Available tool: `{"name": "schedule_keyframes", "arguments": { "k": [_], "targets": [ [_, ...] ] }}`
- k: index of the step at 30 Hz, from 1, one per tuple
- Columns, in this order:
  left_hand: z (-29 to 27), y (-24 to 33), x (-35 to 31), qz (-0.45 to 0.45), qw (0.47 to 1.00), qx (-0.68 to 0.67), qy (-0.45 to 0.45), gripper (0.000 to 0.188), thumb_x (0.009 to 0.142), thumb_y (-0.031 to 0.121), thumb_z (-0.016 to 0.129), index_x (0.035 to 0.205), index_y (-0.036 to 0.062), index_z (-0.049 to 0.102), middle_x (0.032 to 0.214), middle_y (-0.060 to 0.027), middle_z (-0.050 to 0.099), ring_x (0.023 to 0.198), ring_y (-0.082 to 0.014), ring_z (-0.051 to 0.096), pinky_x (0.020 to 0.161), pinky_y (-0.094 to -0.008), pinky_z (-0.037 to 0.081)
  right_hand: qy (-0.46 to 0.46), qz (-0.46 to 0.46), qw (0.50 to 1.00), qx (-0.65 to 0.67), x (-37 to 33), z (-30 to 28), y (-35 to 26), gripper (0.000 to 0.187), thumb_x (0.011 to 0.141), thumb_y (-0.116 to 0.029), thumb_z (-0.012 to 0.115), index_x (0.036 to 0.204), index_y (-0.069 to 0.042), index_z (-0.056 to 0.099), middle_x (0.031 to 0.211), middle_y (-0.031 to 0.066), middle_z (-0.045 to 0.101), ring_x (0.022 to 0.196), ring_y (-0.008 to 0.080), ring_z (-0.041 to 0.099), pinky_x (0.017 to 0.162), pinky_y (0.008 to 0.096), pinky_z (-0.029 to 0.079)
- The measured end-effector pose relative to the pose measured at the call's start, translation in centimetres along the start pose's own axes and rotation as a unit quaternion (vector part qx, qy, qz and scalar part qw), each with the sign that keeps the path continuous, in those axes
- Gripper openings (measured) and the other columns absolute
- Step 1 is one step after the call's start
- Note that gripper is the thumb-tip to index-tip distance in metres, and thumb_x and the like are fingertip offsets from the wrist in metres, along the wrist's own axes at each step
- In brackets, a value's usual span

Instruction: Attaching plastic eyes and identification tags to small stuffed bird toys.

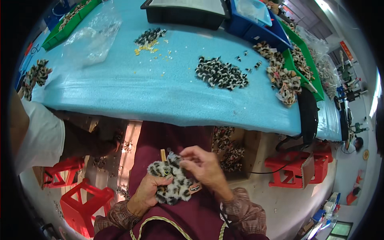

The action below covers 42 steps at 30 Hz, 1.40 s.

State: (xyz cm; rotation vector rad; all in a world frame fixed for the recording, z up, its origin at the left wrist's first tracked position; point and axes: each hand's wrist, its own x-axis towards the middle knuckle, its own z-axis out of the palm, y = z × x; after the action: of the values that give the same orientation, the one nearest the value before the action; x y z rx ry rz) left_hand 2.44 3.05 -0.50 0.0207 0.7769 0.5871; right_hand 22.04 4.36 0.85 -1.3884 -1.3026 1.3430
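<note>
A small spotted plush toy (178, 185), fluffy grey-white with black patches and a yellow-green eye, rests over my lap on a dark red apron (154, 138). My left hand (147, 192) grips its left side, the thumb lying across the front near the eye. At the toy's upper right, my right hand (207, 169) has its thumb and index finger closed at a furry tuft that looks like an ear. Whatever is between those fingertips is mostly hidden. A narrow yellow tag (163, 155) sticks up from the toy, and an orange-and-black tag (195, 188) hangs at its right.
Ahead lies a blue-covered table (168, 94) with a heap of black-and-white furry pieces (222, 73), a smaller dark pile (150, 37) and spotted toys (283, 78). Beneath it stands a cardboard box (249, 150). Red stools (86, 204) and another person's sleeve (42, 134) are at left.
</note>
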Motion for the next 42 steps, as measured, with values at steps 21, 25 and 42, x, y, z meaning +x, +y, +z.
{"name": "schedule_keyframes", "arguments": {
  "k": [21, 25, 42],
  "targets": [
    [-0.6, 1.5, 1.4, 0.054, 0.989, -0.015, 0.135, 0.019, 0.082, -0.002, 0.06, 0.101, -0.0049, 0.063, 0.093, -0.0097, 0.067, 0.083, -0.0209, 0.066, 0.08, -0.036, 0.055, 0.264, -0.187, 0.883, -0.341, 16.7, -22.6, -2.8, 0.029, 0.078, 0.008, 0.058, 0.1, -0.006, 0.067, 0.091, 0.0071, 0.066, 0.079, 0.0145, 0.064, 0.069, 0.0272, 0.053],
    [-0.2, 1.7, 1.8, 0.044, 0.988, -0.004, 0.148, 0.018, 0.081, -0.001, 0.061, 0.098, -0.0052, 0.063, 0.091, -0.0094, 0.067, 0.083, -0.0207, 0.066, 0.08, -0.0356, 0.055, 0.212, -0.258, 0.825, -0.456, 18.1, -23.8, -2.5, 0.026, 0.08, 0.006, 0.057, 0.095, -0.012, 0.069, 0.096, 0.0076, 0.067, 0.086, 0.0257, 0.063, 0.075, 0.0344, 0.053],
    [0.9, 2.0, 0.9, 0.111, 0.991, -0.023, 0.071, 0.03, 0.084, 0.001, 0.059, 0.114, -0.0013, 0.057, 0.103, -0.0116, 0.066, 0.092, -0.0239, 0.066, 0.082, -0.0379, 0.055, 0.249, -0.185, 0.911, -0.272, 12.8, -20.5, -6.0, 0.01, 0.087, -0.008, 0.062, 0.095, -0.005, 0.068, 0.075, 0.0009, 0.059, 0.062, 0.0067, 0.051, 0.056, 0.0216, 0.043]
  ]
}}
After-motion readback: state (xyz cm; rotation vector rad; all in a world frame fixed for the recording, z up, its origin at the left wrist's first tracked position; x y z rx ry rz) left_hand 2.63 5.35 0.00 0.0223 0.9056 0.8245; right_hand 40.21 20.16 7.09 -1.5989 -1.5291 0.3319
